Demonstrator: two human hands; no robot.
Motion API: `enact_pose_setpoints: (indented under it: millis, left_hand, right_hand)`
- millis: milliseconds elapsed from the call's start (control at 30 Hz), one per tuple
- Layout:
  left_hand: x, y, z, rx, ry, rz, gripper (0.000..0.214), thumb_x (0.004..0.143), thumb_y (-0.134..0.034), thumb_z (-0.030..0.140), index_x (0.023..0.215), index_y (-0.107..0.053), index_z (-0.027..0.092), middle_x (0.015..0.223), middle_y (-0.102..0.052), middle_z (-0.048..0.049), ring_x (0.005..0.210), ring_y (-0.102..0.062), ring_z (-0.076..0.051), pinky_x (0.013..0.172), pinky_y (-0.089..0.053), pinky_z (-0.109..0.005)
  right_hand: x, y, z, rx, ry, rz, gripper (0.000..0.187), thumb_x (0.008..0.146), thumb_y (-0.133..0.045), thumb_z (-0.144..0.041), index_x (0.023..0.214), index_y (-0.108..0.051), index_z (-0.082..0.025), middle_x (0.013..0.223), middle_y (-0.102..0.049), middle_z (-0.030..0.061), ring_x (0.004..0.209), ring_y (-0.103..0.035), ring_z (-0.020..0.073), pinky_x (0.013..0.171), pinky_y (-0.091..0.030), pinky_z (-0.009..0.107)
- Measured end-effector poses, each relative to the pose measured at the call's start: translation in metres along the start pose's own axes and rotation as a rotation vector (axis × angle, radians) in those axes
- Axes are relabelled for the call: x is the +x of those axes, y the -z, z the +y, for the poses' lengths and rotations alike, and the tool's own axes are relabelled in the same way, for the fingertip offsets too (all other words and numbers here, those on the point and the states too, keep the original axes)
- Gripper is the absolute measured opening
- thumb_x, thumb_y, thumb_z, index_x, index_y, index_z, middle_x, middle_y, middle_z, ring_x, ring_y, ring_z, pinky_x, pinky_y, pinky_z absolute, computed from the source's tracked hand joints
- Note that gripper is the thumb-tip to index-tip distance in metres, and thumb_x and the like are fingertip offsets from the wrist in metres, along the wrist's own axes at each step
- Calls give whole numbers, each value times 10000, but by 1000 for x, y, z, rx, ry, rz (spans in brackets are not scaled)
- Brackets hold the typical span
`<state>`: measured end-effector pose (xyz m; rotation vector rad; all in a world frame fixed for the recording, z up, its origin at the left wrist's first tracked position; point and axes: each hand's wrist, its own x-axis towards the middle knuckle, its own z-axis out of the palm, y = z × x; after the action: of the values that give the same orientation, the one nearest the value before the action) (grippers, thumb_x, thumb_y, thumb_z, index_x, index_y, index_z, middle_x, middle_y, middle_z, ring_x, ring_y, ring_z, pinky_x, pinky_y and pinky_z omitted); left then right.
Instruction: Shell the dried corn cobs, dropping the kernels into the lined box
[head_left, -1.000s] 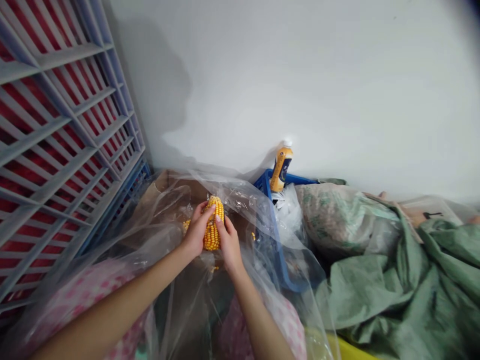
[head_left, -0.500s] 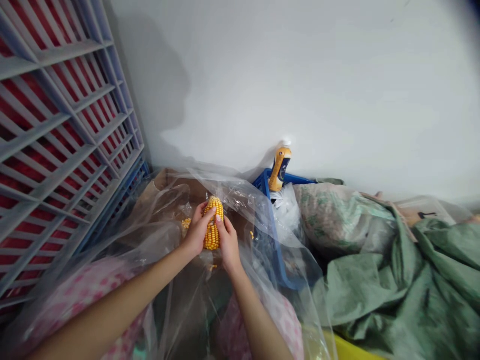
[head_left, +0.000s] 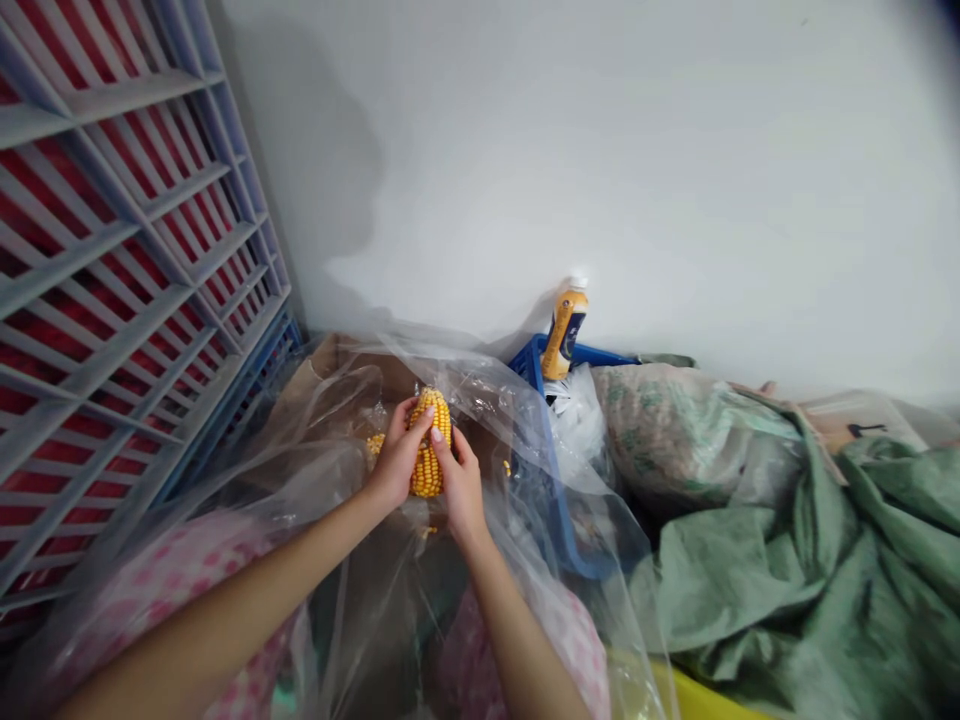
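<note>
Both my hands grip a yellow ear of corn [head_left: 429, 470], held roughly upright above a cardboard box lined with clear plastic [head_left: 322, 480]. My left hand [head_left: 396, 460] wraps the ear's left side, its thumb lying across the kernels. From the right, my right hand [head_left: 461, 488] closes on it, thumb pressed against the front near the other thumb. Loose kernels [head_left: 375, 442] lie in the plastic behind my left hand. A few more kernels [head_left: 507, 468] rest on the plastic to the right. The fingers behind the ear are partly hidden.
Stacked plastic crates [head_left: 142, 210] rise at the left. On the right stands a blue basket [head_left: 559, 510] holding plastic bags and an orange bottle [head_left: 565, 330]. Beyond it lie a stuffed sack [head_left: 675, 430] and a green cloth [head_left: 757, 570]. A white wall [head_left: 637, 160] closes off the back.
My hands stay on the ear of corn, with the thumbs shifting slightly over the kernels. The view has moved a little, so objects at the right appear slightly farther right.
</note>
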<state>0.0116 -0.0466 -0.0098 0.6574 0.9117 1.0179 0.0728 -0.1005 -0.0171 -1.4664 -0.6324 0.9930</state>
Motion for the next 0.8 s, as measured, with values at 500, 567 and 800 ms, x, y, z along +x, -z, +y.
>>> enact_pose_setpoints:
  millis: [500, 567, 800]
  left_hand:
    - [-1, -1, 4, -6, -10, -109, 403, 675, -643, 319, 1041, -520, 205, 1039, -580, -31, 978, -544, -178, 811, -423, -257]
    - [0, -1, 8, -56, 11, -74, 349, 689, -625, 379, 978, -551, 198, 998, -591, -28, 957, -550, -174, 791, -429, -251]
    - [4, 1, 11, -80, 56, 27, 323, 623, -665, 330, 899, -562, 198, 893, -603, -2, 843, -567, -149, 708, -438, -233]
  right_hand:
    - [-1, -2, -11, 257, -49, -11, 391, 738, -600, -404, 1051, -592, -170, 985, -644, 41, 863, -602, 170, 770, -474, 268]
    - [-1, -3, -11, 242, -40, -18, 404, 741, -597, -417, 1065, -588, -175, 1004, -642, 41, 876, -600, 172, 788, -473, 272]
    - [2, -6, -2, 179, -30, -29, 396, 737, -597, -431, 1044, -603, -182, 1032, -637, 43, 927, -586, 176, 834, -453, 277]
